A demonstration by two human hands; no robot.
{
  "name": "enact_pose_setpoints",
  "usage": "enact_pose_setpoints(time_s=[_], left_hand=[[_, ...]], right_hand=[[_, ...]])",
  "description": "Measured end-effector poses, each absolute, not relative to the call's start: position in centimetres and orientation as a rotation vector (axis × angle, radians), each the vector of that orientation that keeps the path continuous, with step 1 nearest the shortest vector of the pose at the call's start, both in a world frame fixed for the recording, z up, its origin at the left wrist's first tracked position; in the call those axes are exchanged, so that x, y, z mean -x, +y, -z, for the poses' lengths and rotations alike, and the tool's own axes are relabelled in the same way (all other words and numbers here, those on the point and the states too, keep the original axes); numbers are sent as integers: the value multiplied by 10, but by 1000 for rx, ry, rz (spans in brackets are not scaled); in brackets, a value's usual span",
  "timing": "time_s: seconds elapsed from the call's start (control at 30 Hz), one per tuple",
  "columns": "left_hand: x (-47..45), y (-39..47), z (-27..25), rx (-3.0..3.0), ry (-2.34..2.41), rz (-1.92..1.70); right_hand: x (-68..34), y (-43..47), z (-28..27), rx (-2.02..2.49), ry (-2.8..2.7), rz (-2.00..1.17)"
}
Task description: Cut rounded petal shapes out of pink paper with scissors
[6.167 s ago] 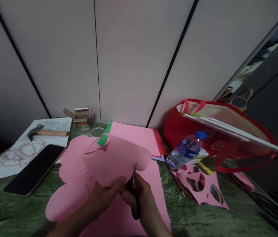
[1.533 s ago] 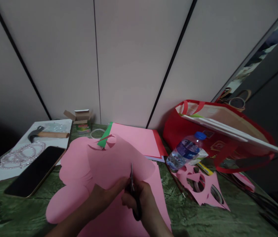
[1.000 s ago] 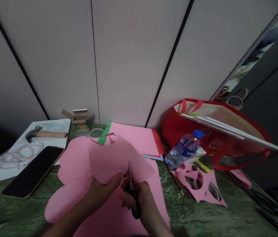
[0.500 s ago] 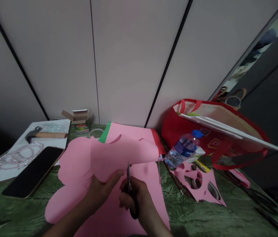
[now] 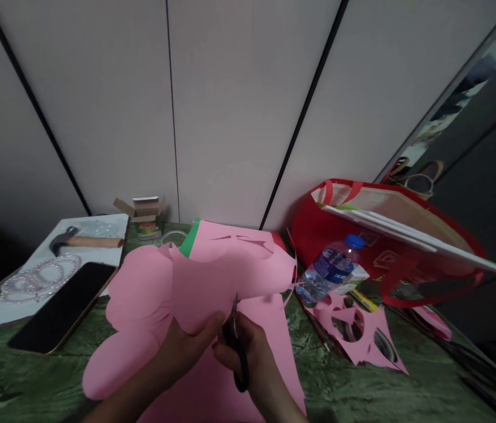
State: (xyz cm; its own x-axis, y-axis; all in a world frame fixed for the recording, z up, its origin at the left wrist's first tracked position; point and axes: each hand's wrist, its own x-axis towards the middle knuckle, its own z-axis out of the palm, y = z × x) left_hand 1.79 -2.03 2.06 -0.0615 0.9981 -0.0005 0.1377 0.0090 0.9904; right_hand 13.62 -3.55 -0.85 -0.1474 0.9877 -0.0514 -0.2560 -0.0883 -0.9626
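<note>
A sheet of pink paper [image 5: 216, 276] is raised over the table, its far edge cut into curves and thin strips. My left hand [image 5: 190, 343] grips its near edge, thumb on top, the other fingers hidden beneath. Black-handled scissors [image 5: 239, 358] are in my right hand [image 5: 250, 349], fingers wrapped round the handles. Their blades point away from me and meet the paper's near edge, close to my left thumb. Rounded pink paper pieces [image 5: 120, 358] overlap in a pile at the left. Under both hands lies more pink paper [image 5: 274, 341].
Left stand a phone [image 5: 63, 305], bead strings [image 5: 40, 279], a hammer [image 5: 87, 241] and a small open box [image 5: 147, 220]. Right are a water bottle [image 5: 329, 267], a red bag [image 5: 309, 217], paper offcuts [image 5: 356, 329] and dark scissors [image 5: 472, 361]. A panelled wall [image 5: 239, 117] rises behind.
The held pink paper has turned and shifted slightly, so its slit and curved strips now show along the far and right edges. Both hands stay close together; the scissors have barely moved.
</note>
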Motion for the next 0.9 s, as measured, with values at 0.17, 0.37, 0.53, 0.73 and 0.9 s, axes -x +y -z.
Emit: enact_pose_setpoints(time_s=[0.17, 0.37, 0.53, 0.73, 0.9], left_hand=[[-20, -24, -24, -1270, 1306, -1148], [-19, -23, -22, -1250, 1309, -1147], [-15, -20, -18, -1313, 1292, -1059], [-15, -20, -18, -1305, 1270, -1047], [-18, -21, -20, -1232, 1259, -1081]], right_hand=[[-139, -33, 6, 947, -1078, -1484], [-138, -37, 10, 907, -1116, -1454], [-138, -34, 19, 882, -1108, -1483], [-136, -32, 28, 850, -1063, -1495], [-136, -33, 22, 815, -1071, -1509]])
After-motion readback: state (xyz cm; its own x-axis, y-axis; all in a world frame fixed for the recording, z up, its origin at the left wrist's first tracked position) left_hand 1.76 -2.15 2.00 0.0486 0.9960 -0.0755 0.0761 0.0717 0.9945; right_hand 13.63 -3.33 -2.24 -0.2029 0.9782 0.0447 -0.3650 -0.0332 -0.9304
